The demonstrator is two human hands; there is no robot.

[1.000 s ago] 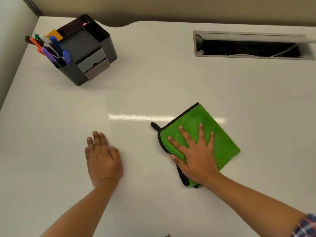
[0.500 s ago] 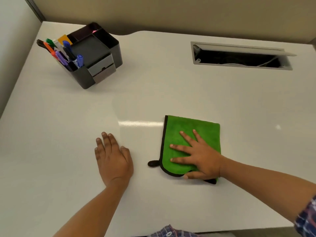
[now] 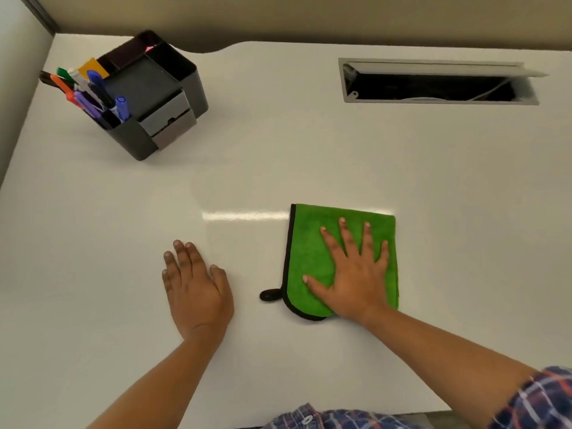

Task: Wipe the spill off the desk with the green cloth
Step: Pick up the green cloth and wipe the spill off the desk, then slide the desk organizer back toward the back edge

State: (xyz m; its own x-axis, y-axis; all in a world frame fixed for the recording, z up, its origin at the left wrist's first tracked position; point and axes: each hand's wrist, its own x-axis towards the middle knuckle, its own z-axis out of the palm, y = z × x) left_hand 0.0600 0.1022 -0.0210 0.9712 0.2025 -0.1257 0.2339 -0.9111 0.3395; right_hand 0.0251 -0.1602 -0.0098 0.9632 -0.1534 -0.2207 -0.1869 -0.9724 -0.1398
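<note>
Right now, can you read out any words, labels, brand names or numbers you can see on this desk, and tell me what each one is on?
No readable text anywhere in view.
Markers in the black organizer: any print on the barrels is too small and blurred to read.
Green cloth under the right hand: no tag or logo visible.
Desk and cable tray: no markings visible.
</note>
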